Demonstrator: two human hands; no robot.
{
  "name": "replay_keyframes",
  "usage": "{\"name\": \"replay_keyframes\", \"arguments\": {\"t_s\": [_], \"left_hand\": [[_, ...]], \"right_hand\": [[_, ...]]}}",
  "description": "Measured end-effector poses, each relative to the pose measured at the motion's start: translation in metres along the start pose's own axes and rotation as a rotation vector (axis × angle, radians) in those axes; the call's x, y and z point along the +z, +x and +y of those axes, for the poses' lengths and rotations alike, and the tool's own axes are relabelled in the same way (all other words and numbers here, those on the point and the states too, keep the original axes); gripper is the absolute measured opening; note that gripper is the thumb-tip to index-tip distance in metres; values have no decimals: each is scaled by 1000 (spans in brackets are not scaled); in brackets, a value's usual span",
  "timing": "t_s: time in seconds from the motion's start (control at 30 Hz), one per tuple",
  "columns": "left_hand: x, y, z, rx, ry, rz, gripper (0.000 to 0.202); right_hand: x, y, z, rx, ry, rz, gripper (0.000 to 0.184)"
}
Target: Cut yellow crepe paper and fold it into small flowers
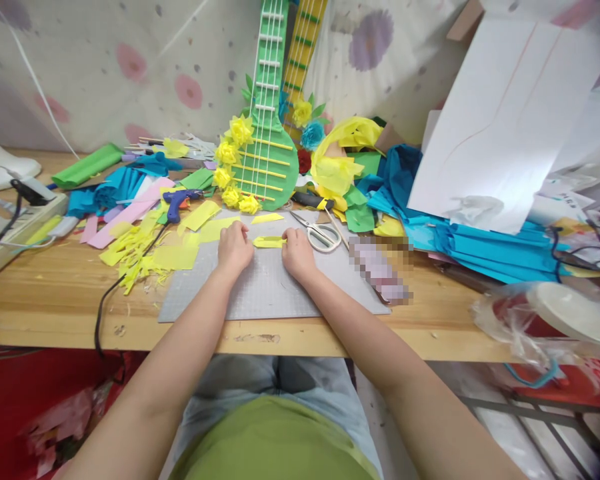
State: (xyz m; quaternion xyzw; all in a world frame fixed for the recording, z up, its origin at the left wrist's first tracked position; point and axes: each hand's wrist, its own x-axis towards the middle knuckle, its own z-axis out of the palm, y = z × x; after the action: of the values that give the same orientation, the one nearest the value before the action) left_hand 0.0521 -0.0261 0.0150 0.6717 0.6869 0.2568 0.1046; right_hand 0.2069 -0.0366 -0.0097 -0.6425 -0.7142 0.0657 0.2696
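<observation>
A small strip of yellow crepe paper (269, 242) lies on the grey cutting mat (270, 287). My left hand (233, 249) rests on the mat with its fingers curled, touching the strip's left end. My right hand (297, 252) has its fingers closed on the strip's right end. White-handled scissors (320, 233) lie just right of my right hand. Another yellow paper piece (267, 218) lies a little beyond the strip.
A green paper guitar (270, 133) with yellow paper flowers leans against the wall. A blue glue gun (177, 200) and yellow paper scraps (135, 257) lie at left. Blue paper (480, 240) and white sheets (505, 113) are piled at right. A power strip (10, 227) sits far left.
</observation>
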Motion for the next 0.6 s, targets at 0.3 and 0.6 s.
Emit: {"name": "replay_keyframes", "arguments": {"t_s": [0.3,0.6], "left_hand": [[4,40,17,60,88,-337,22],[-1,46,22,149,222,-497,13]], "right_hand": [[1,1,5,41,100,33,18],[3,2,7,48,131,31,19]]}}
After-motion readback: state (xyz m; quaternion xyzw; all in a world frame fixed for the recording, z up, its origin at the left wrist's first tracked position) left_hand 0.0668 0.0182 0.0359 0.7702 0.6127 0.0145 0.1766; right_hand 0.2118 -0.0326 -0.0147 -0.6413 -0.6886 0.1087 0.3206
